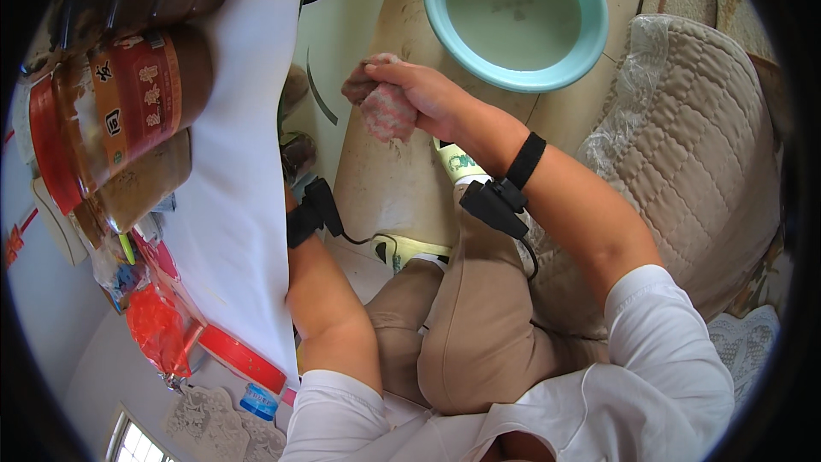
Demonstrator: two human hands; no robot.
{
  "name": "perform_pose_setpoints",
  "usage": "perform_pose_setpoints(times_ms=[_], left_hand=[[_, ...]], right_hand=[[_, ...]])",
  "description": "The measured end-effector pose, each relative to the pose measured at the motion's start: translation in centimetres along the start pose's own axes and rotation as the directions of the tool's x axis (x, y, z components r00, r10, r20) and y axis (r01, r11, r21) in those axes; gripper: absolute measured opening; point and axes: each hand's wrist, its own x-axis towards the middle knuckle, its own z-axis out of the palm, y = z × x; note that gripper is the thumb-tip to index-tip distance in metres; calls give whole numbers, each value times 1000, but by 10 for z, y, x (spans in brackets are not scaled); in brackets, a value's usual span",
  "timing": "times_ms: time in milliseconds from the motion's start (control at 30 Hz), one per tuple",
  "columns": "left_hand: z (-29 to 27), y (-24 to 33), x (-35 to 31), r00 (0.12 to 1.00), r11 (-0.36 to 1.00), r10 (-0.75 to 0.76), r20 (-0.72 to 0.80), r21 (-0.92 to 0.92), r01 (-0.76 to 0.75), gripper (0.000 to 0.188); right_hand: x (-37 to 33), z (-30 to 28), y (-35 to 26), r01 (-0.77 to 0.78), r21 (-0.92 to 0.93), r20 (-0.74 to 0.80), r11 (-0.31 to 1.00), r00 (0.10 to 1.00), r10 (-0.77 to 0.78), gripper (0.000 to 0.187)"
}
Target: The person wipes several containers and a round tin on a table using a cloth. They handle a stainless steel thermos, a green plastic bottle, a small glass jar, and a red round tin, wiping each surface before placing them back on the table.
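Note:
My right hand point(425, 96) is closed around a bunched, damp-looking cloth point(391, 114) in pink and grey. Folds of the cloth stick out on both sides of the fingers. It is held above the floor, left of a light-blue basin point(442, 41) of cloudy water and apart from it. My left forearm point(321, 287) passes behind the edge of a white-covered table point(248, 231). That edge hides my left hand, so I cannot see what it touches.
Large red-lidded jars point(128, 107) stand on the table at the left, with a red plastic bag point(158, 329) nearer me. A quilted beige cover point(684, 162) drapes over a seat at the right. My slippers point(410, 248) rest on the tiled floor.

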Motion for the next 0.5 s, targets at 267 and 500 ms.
perform_pose_setpoints(times_ms=[267,500], left_hand=[[1,10,-33,996,988,46,-81,149,-34,50],[2,24,-63,952,947,267,-152,226,-230,42]], right_hand=[[-5,9,2,-19,-56,36,998,999,21,19],[-11,22,14,-72,-124,135,990,987,89,24]])
